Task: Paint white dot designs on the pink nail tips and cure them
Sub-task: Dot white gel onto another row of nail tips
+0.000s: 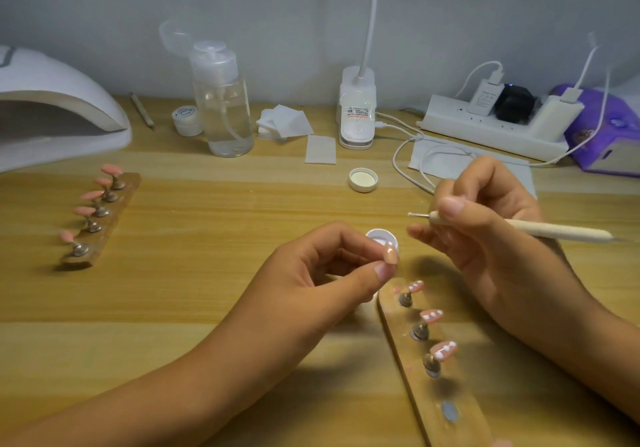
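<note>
"White gel: where was it?"

"In the small pot, mid-table, just ahead of the near holder. I had the left hand curled at its near side, thumb and forefinger pinching the wall as far as I could make out. The fingers hid the contact itself."

"And the right?"

"The right hand was closed round the dotting tool, thumb and forefinger pinching it close behind the metal end. Its long axis lay almost level across the table, handle trailing out to the right. The ball end pointed left and hung above and just right of the pot, not touching it."

"So the dip was short?"

"I judged so: down and a little left, and the right hand was the one placed for it."

"The nails?"

"Three dotted nail tips stood on the near holder, below the right hand, with a bare magnet at the fourth place. Five plain pink nail tips sat on the far holder, well off to the left, in front of the curing lamp. Those lay nearer the left hand, so I reckoned that holder would need bringing across."
</note>
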Action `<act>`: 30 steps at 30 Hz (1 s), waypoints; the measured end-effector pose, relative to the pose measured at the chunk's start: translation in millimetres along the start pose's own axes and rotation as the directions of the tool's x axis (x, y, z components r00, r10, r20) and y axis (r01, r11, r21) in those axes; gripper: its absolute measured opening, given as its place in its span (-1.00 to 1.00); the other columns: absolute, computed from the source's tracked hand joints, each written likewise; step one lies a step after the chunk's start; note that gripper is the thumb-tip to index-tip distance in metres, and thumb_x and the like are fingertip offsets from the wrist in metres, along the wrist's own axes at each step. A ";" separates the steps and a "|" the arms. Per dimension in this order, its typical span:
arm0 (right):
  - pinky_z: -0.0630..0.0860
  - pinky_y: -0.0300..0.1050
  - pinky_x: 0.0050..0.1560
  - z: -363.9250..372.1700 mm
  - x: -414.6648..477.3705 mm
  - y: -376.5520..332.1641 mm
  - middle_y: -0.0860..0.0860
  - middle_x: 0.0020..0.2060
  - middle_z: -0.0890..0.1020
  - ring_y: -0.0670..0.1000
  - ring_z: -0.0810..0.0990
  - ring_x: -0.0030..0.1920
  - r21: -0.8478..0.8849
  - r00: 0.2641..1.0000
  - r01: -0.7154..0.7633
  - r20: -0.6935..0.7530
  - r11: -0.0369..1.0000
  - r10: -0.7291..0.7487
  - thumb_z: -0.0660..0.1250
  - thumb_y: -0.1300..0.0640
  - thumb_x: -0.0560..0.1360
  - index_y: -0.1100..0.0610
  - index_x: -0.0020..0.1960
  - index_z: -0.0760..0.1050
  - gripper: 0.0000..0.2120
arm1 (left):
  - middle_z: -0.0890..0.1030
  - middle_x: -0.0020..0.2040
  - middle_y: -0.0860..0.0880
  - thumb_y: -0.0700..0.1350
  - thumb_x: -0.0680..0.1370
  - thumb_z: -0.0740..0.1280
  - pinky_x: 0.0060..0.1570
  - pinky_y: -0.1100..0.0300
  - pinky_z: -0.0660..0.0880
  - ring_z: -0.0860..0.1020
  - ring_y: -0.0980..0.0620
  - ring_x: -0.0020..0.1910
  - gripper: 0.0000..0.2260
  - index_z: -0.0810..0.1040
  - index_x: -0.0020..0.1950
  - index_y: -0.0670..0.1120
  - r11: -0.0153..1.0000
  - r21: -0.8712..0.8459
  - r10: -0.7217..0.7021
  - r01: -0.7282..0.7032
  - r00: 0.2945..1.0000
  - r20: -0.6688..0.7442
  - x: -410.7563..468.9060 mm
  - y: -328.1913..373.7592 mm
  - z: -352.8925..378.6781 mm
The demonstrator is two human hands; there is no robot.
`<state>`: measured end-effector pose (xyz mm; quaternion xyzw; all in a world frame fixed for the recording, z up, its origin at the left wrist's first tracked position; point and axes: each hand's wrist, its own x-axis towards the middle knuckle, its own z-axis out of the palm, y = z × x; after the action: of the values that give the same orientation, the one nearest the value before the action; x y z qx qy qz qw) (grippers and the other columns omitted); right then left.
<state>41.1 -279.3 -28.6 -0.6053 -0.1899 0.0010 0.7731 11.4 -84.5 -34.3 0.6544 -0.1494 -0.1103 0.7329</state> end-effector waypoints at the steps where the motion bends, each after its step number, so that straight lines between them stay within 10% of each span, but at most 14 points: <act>1: 0.58 -0.14 -0.10 1.8 -0.9 -0.9 -0.09 -0.39 0.48 -0.15 0.49 -0.35 0.026 1.000 -0.013 0.023 1.000 0.013 0.35 0.18 0.41 0.02 -0.27 0.42 -0.86 | 0.65 -0.23 0.09 -0.10 0.40 0.41 -0.18 0.36 0.49 0.55 0.20 -0.26 -0.94 0.66 -0.19 0.06 1.000 0.011 -0.006 0.006 1.000 0.005 -0.1 -0.2 0.0; 30: 0.60 -0.19 -0.27 11.6 -3.5 -4.7 -0.01 -0.45 0.47 -0.13 0.47 -0.43 0.057 0.995 -0.087 0.061 0.995 0.084 0.36 0.19 0.38 0.06 -0.36 0.43 -0.82 | 0.64 -0.25 0.15 0.04 0.36 0.45 -0.15 0.24 0.48 0.54 0.23 -0.25 -0.93 0.64 -0.18 0.11 0.996 0.093 -0.001 -0.002 1.000 0.031 0.1 -3.8 -1.8</act>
<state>33.4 -270.5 -22.9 -0.5892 -0.1862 0.0576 0.7841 12.3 -83.3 -38.2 0.6858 -0.1661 -0.1132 0.6995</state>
